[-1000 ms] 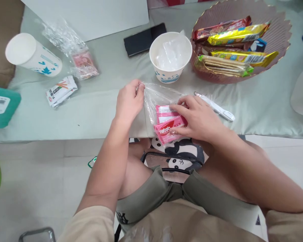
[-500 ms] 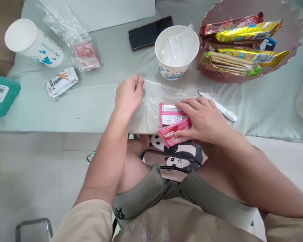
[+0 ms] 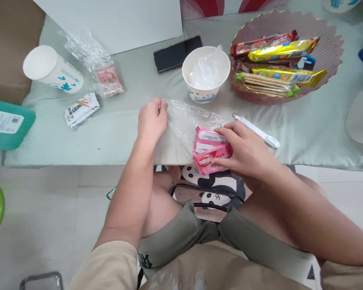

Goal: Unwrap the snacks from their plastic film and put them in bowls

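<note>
My left hand (image 3: 153, 121) is closed, pinching the gathered edge of a clear plastic bag (image 3: 184, 121) between thumb and fingers. The bag stretches across the table's front edge toward my right hand (image 3: 251, 151). That hand grips two pink snack packets (image 3: 214, 158), its thumb in front and its fingers over the top. One packet shows its printed front with a red logo, while the other, behind it, shows a white label. Film from the bag lies around the packets; whether they are fully inside I cannot tell. Just beyond my right fingers lies a slim white tool (image 3: 257, 131) with a metal tip.
A paper bowl (image 3: 204, 96) holding clear plastic stands ahead, beside a phone (image 3: 177, 54). To its right is a scalloped basket (image 3: 326, 36) of snacks. On the left are a tipped paper cup (image 3: 63, 74), a white packet (image 3: 81, 109), a bagged pink packet (image 3: 109, 80) and a green container (image 3: 21, 133).
The view has shifted, showing more of the table's far side. My right hand has tilted the pink packets slightly; both hands keep their holds.
</note>
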